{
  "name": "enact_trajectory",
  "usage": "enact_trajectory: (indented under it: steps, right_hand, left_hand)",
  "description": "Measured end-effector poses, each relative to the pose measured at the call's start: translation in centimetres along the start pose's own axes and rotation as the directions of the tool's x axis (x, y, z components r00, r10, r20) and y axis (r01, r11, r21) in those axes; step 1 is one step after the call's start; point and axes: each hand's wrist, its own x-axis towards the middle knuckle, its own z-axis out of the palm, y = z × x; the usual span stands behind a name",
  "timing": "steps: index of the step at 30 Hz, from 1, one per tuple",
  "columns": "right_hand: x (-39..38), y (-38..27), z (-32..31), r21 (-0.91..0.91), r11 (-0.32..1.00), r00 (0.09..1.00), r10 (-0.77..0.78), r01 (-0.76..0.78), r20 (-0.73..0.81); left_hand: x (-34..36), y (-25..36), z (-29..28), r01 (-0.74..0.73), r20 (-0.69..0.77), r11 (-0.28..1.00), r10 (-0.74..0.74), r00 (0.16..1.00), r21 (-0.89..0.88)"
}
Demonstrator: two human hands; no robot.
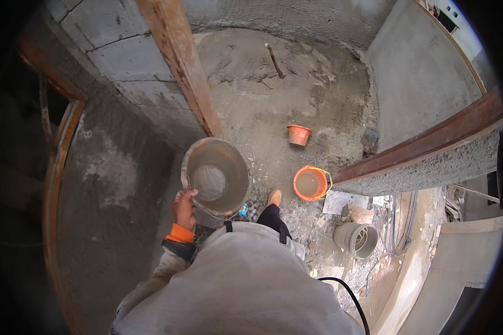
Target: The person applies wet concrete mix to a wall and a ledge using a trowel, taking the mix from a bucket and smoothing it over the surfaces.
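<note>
My left hand (184, 210), in an orange cuff, has its fingers closed at the near left rim of a large grey, cement-stained bucket (238, 176). The bucket's mouth faces up towards me, and a pale round bottom shows inside. A thin wire handle seems to hang along its near edge. My right hand is out of sight. To the right of my foot, an orange bucket (298, 192) with a yellowish handle holds murky liquid. Beyond it a smaller orange bucket (299, 135) leans on the ground.
A wooden post (190, 72) rises beside a block wall (129, 58) at left. At right, a reddish-brown beam (430, 137) borders the opening. Nearer stands a grey bucket (349, 235) with coiled material inside. A stick (274, 60) juts from the sandy heap (235, 72) at the back.
</note>
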Motion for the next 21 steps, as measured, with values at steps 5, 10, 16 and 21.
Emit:
enact_trajectory:
  steps: [5,10,16,21]
  right_hand:
    - [15.7,-11.6,-14.3,-0.268,0.935,0.949,-0.277,0.23,-0.151]
    - [21.3,-28.5,-31.1,0.207,0.976,0.977,-0.029,0.074,-0.211]
    - [18.0,-42.4,-45.2,0.377,0.65,0.74,-0.478,0.66,-0.473]
    - [25.5,-43.0,-44.8,0.337,0.644,0.658,-0.355,0.687,-0.664]
  left_hand:
    - [10.9,-6.9,14.7,-0.013,0.092,0.981,0.031,0.995,-0.193]
    - [13.6,-6.8,22.8,0.058,-0.019,0.963,-0.065,0.998,-0.263]
    - [21.6,-3.2,28.5,0.151,-0.067,0.941,-0.179,0.982,-0.301]
    - [34.6,-6.5,35.5,0.209,-0.113,0.914,-0.262,0.958,-0.348]
